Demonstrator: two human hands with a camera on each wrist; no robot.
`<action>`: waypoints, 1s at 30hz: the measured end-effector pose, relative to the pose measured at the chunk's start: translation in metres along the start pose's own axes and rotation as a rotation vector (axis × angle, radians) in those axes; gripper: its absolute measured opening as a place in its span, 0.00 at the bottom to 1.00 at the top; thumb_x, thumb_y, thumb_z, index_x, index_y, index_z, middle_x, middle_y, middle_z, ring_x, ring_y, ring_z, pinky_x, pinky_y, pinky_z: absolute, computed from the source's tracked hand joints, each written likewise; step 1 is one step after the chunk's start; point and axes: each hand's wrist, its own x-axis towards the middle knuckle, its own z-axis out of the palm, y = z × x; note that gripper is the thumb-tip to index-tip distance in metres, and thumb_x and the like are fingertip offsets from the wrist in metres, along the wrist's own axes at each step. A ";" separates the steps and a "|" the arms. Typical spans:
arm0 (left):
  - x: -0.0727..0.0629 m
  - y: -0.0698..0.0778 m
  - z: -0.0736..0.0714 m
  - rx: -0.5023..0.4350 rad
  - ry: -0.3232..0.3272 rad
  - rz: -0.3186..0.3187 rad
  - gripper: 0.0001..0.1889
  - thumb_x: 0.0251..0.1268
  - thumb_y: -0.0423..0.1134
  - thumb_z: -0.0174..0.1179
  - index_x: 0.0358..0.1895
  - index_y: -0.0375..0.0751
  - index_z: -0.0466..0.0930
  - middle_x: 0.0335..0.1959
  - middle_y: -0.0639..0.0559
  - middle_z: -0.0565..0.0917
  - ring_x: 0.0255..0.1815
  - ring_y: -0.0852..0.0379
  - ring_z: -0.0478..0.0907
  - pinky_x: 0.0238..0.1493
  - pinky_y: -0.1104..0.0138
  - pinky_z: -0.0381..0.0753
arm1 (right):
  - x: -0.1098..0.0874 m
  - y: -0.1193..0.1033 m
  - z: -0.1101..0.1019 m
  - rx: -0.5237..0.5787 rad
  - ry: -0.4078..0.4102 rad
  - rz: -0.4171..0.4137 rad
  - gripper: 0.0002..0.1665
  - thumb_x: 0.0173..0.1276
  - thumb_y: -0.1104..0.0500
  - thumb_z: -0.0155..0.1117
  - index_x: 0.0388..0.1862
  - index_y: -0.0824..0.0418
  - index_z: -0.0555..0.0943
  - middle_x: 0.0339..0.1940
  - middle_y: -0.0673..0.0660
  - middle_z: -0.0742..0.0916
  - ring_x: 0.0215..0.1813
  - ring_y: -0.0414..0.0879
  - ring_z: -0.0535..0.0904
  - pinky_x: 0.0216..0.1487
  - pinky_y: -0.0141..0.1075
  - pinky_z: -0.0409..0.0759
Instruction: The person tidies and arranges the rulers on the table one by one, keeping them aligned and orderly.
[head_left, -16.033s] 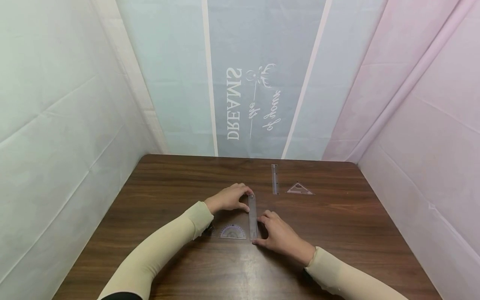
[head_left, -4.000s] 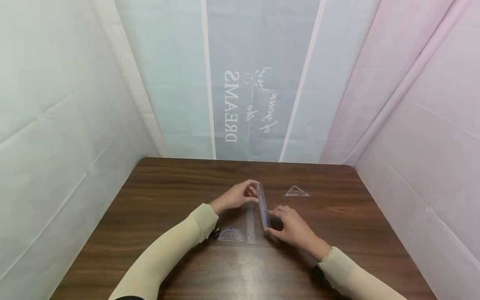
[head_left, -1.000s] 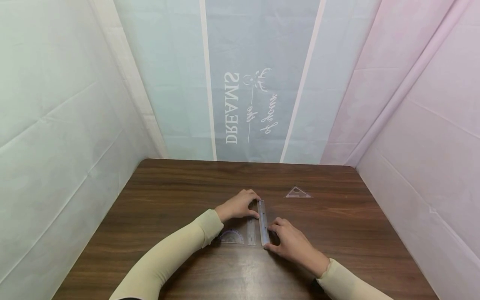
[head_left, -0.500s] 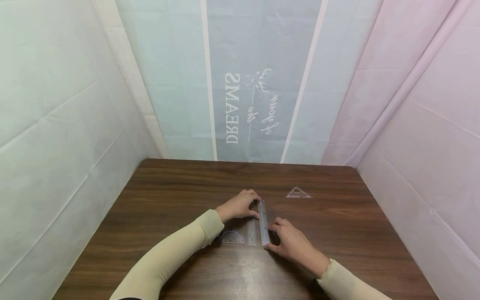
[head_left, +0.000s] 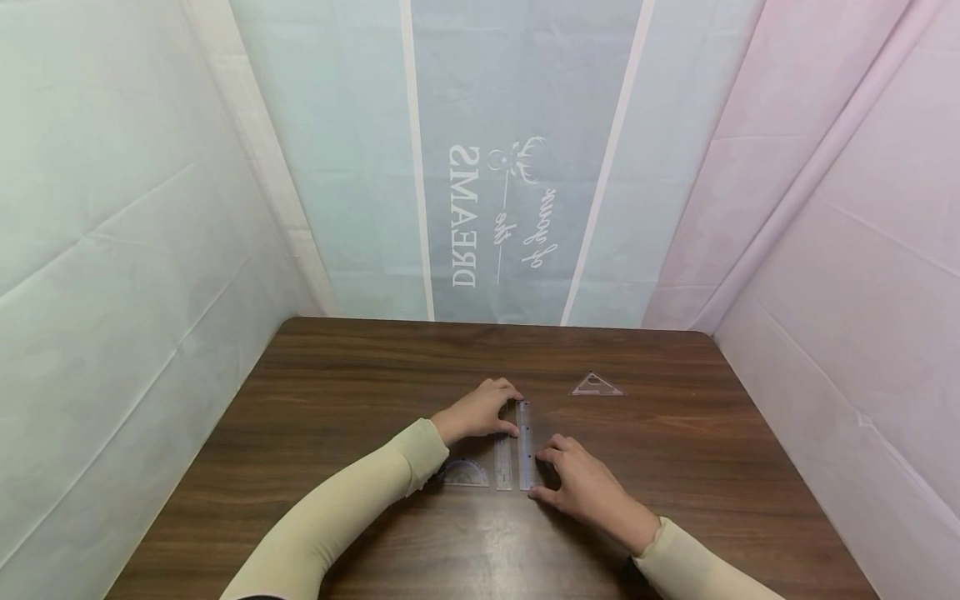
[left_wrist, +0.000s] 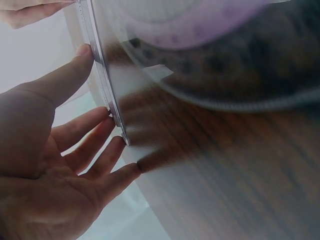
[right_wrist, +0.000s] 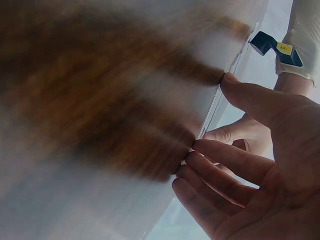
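Observation:
A clear ruler [head_left: 526, 446] with a bluish strip lies flat, lengthwise on the brown table, just right of a second clear ruler [head_left: 503, 467]. My left hand [head_left: 476, 410] reaches across the second ruler, its fingertips at the bluish ruler's far end and its thumb by the left edge. In the left wrist view its fingers are spread and lightly bent. My right hand [head_left: 585, 482] has its thumb at the near end, and its fingertips are beside the right edge. A clear protractor [head_left: 467, 476] with purple markings lies left of the rulers, partly behind my left sleeve.
A clear triangular set square [head_left: 596, 390] lies farther back to the right on the wooden table [head_left: 375, 358]. Pale fabric walls stand on both sides, and a printed curtain [head_left: 495, 100] hangs behind the far edge.
The bluish ruler has come from the back right, was held tilted in both hands, and now lies beside the second ruler. Over the last half second it has straightened slightly towards parallel.

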 end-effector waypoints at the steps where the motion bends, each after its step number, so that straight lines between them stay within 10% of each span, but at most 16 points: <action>1: 0.000 0.000 0.000 0.000 0.001 0.000 0.33 0.68 0.51 0.76 0.71 0.40 0.79 0.71 0.45 0.77 0.70 0.46 0.74 0.69 0.57 0.77 | 0.000 0.000 0.000 0.000 -0.001 0.002 0.32 0.60 0.46 0.87 0.53 0.65 0.89 0.50 0.52 0.84 0.50 0.45 0.80 0.46 0.44 0.85; 30: 0.002 -0.001 0.001 -0.011 0.001 -0.012 0.32 0.69 0.50 0.76 0.69 0.39 0.79 0.70 0.45 0.78 0.69 0.47 0.74 0.69 0.58 0.76 | -0.001 0.000 -0.004 0.050 -0.017 0.008 0.27 0.63 0.50 0.85 0.53 0.66 0.89 0.51 0.53 0.84 0.51 0.46 0.81 0.49 0.45 0.85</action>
